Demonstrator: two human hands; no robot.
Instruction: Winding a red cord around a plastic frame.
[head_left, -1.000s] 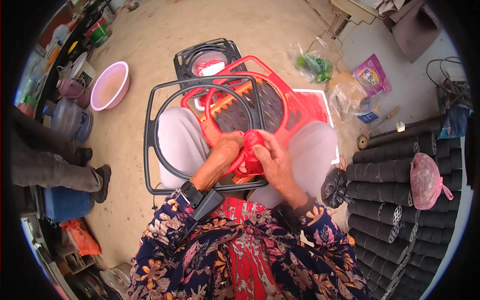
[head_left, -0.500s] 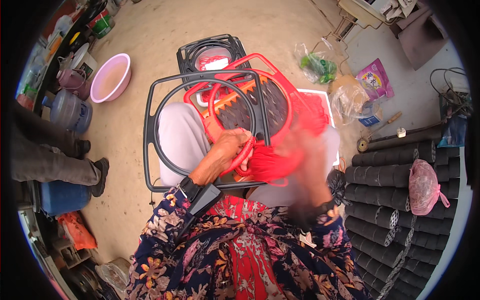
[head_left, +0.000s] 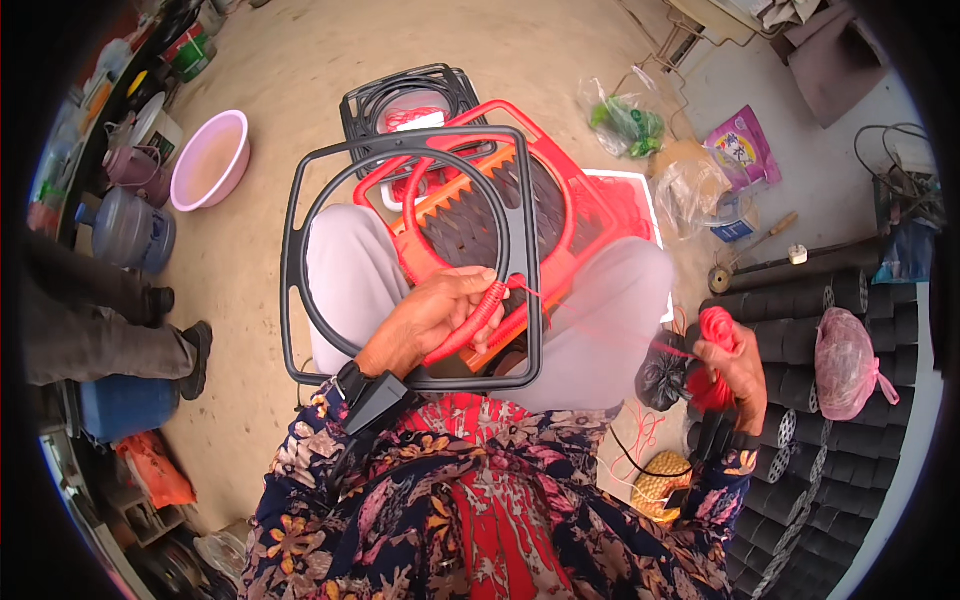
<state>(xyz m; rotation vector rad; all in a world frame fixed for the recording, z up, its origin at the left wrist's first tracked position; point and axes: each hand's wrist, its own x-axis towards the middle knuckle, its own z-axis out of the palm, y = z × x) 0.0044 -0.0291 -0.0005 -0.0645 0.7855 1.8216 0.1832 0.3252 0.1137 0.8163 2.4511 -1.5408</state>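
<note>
On my lap stands a black plastic frame (head_left: 289,240) with a round inner ring (head_left: 316,276). My left hand (head_left: 440,315) is closed around the ring's lower right part, where red cord is coiled tightly round it. A strand of cord (head_left: 590,318) runs from there to the right across my knee. Well out to the right, my right hand (head_left: 738,368) grips a bundle of red cord (head_left: 716,330), its fingers wrapped around the middle. Behind the black frame lies a red plastic frame (head_left: 545,125) of similar shape, over an orange piece with dark slats.
Farther off are stacked black frames (head_left: 350,120). A pink basin (head_left: 238,165) and a water jug (head_left: 130,235) stand left, near another person's legs (head_left: 110,310). Black perforated cylinders (head_left: 780,350) are piled right, beside a black plastic bag (head_left: 662,375) and a yellow woven item (head_left: 660,485).
My right hand has swung from beside the ring out to the right, carrying the cord bundle and drawing the strand out long. My left hand keeps its hold on the ring.
</note>
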